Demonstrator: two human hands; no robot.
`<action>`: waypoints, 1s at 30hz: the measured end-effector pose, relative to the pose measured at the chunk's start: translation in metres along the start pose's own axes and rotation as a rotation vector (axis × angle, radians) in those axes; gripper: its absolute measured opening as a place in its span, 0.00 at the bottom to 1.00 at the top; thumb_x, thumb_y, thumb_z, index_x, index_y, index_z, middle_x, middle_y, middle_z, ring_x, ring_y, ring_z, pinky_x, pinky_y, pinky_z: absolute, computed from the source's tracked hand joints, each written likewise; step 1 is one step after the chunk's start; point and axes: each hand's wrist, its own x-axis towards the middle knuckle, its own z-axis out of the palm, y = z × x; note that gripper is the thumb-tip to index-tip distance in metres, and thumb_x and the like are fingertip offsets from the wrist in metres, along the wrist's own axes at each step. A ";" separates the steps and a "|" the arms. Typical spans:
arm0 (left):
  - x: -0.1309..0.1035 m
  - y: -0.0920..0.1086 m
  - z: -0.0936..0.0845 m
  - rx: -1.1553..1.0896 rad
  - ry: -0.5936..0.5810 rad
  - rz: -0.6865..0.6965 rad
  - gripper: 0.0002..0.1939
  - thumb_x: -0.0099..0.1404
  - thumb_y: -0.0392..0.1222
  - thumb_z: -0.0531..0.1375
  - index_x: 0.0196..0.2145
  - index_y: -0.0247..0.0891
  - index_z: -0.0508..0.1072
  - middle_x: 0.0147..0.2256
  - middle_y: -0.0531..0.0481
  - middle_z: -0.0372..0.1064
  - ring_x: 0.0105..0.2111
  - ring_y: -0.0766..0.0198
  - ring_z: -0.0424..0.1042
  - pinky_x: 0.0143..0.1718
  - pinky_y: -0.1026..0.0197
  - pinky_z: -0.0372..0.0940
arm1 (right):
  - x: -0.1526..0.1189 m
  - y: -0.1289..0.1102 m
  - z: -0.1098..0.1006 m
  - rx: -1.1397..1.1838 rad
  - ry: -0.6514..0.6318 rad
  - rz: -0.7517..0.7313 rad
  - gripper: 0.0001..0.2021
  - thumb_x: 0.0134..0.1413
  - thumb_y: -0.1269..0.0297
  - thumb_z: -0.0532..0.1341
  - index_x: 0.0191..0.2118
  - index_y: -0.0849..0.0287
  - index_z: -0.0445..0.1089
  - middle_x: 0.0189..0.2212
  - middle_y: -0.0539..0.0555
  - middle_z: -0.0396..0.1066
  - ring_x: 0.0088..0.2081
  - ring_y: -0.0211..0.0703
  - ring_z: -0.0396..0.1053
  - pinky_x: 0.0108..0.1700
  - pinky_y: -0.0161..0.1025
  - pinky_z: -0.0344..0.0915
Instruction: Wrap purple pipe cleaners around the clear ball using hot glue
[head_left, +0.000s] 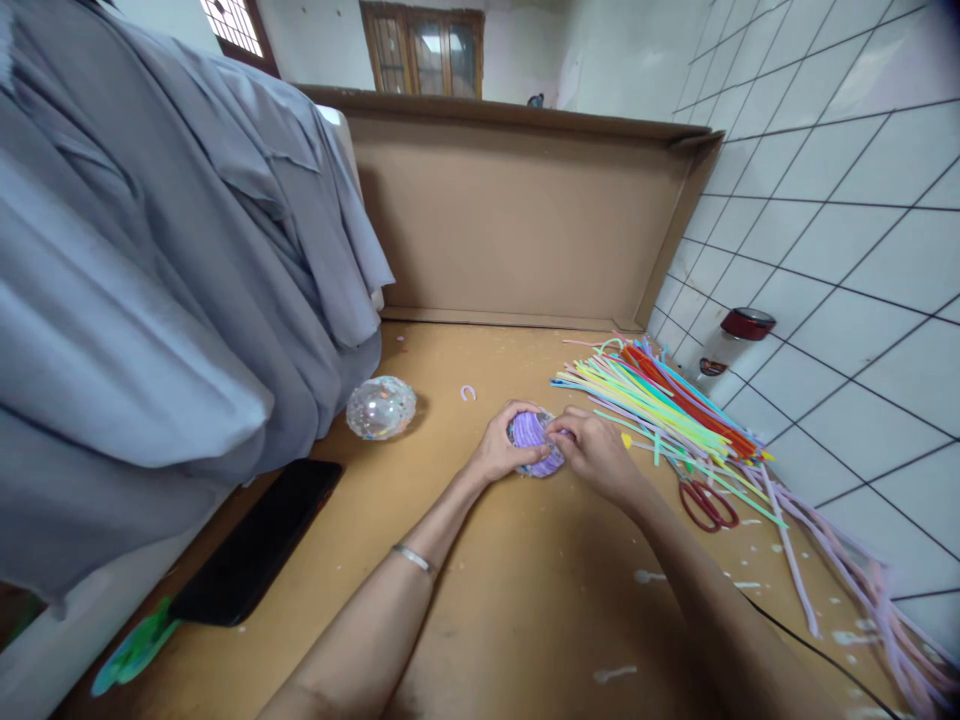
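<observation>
A round piece wrapped with purple pipe cleaner point(529, 430), with a clear, speckled edge, sits low over the middle of the table. My left hand point(501, 442) is closed around its left side, thumb along the near edge and fingers at the far edge. At its right edge, my right hand point(589, 445) pinches with thumb and forefinger; what lies between the fingertips is too small to make out. Left of the hands stands a clear, round plastic bowl point(381, 408) with a speckled surface. A short, curved pale pink piece point(468, 393) lies beyond my left hand.
Many coloured pipe cleaners point(660, 395) lie at the right with red-handled scissors point(705, 503). A red-lidded jar point(724, 350) stands by the tiled wall. A cardboard panel point(510, 220) borders the back. Grey cloth point(187, 250) hangs left, near a black flat device point(255, 545).
</observation>
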 end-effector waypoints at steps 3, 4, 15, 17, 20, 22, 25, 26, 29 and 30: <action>0.000 0.000 -0.001 -0.009 -0.002 -0.001 0.27 0.45 0.42 0.70 0.43 0.37 0.70 0.47 0.44 0.69 0.49 0.54 0.69 0.52 0.54 0.62 | 0.000 0.000 0.001 0.012 0.008 -0.007 0.11 0.57 0.71 0.55 0.36 0.60 0.75 0.35 0.55 0.74 0.35 0.43 0.70 0.36 0.36 0.57; 0.000 0.000 0.000 -0.012 -0.004 0.001 0.27 0.45 0.42 0.70 0.43 0.37 0.70 0.47 0.44 0.69 0.48 0.54 0.69 0.52 0.54 0.62 | 0.000 0.001 0.001 0.016 0.009 -0.008 0.10 0.56 0.71 0.55 0.36 0.59 0.75 0.35 0.55 0.74 0.35 0.42 0.70 0.36 0.36 0.57; -0.002 0.002 0.000 -0.001 -0.018 0.015 0.25 0.49 0.47 0.69 0.44 0.37 0.71 0.46 0.43 0.68 0.48 0.54 0.68 0.53 0.54 0.61 | 0.000 0.003 0.002 0.052 0.007 0.005 0.10 0.55 0.71 0.56 0.35 0.59 0.75 0.34 0.55 0.74 0.34 0.42 0.69 0.36 0.36 0.57; -0.003 0.002 -0.001 -0.012 -0.018 0.010 0.25 0.51 0.49 0.68 0.44 0.37 0.71 0.47 0.43 0.68 0.49 0.53 0.68 0.53 0.54 0.61 | 0.000 0.003 0.003 0.045 0.015 -0.005 0.09 0.56 0.70 0.56 0.34 0.58 0.75 0.34 0.55 0.74 0.34 0.42 0.69 0.36 0.36 0.57; -0.003 0.000 -0.002 -0.042 -0.019 0.015 0.22 0.57 0.53 0.63 0.44 0.37 0.71 0.47 0.43 0.69 0.50 0.53 0.68 0.54 0.54 0.61 | 0.000 0.002 0.002 0.043 0.007 -0.009 0.09 0.57 0.69 0.56 0.34 0.58 0.74 0.33 0.54 0.73 0.33 0.41 0.68 0.36 0.36 0.56; -0.002 -0.002 -0.002 -0.056 0.002 0.025 0.20 0.60 0.55 0.59 0.43 0.38 0.73 0.47 0.43 0.70 0.51 0.53 0.67 0.56 0.54 0.60 | 0.000 0.001 0.001 0.049 -0.014 -0.005 0.09 0.57 0.69 0.56 0.34 0.58 0.74 0.33 0.54 0.73 0.33 0.41 0.68 0.36 0.36 0.57; -0.001 -0.005 -0.001 -0.082 0.035 0.023 0.19 0.63 0.55 0.56 0.41 0.38 0.74 0.46 0.44 0.71 0.50 0.54 0.68 0.56 0.55 0.60 | 0.000 -0.001 0.001 0.053 -0.034 0.003 0.08 0.57 0.69 0.56 0.34 0.59 0.74 0.33 0.55 0.73 0.34 0.41 0.68 0.37 0.36 0.57; 0.000 -0.006 0.000 -0.094 0.048 0.017 0.19 0.64 0.55 0.55 0.41 0.38 0.74 0.45 0.44 0.71 0.49 0.55 0.68 0.55 0.55 0.60 | 0.000 -0.001 0.001 0.051 -0.035 0.007 0.08 0.57 0.69 0.56 0.34 0.59 0.74 0.33 0.55 0.73 0.34 0.41 0.68 0.37 0.36 0.57; 0.001 -0.009 0.003 -0.133 0.090 -0.010 0.18 0.64 0.55 0.56 0.38 0.38 0.75 0.44 0.44 0.73 0.47 0.57 0.70 0.53 0.56 0.61 | 0.000 -0.001 0.002 0.051 -0.040 0.008 0.08 0.57 0.69 0.56 0.35 0.59 0.74 0.33 0.55 0.73 0.34 0.41 0.68 0.37 0.36 0.57; 0.002 -0.010 0.005 -0.145 0.105 -0.023 0.18 0.63 0.55 0.56 0.38 0.37 0.75 0.43 0.44 0.73 0.47 0.57 0.70 0.52 0.57 0.61 | 0.000 -0.001 0.002 0.050 -0.043 0.008 0.08 0.57 0.68 0.56 0.35 0.59 0.74 0.33 0.54 0.73 0.34 0.41 0.68 0.37 0.36 0.57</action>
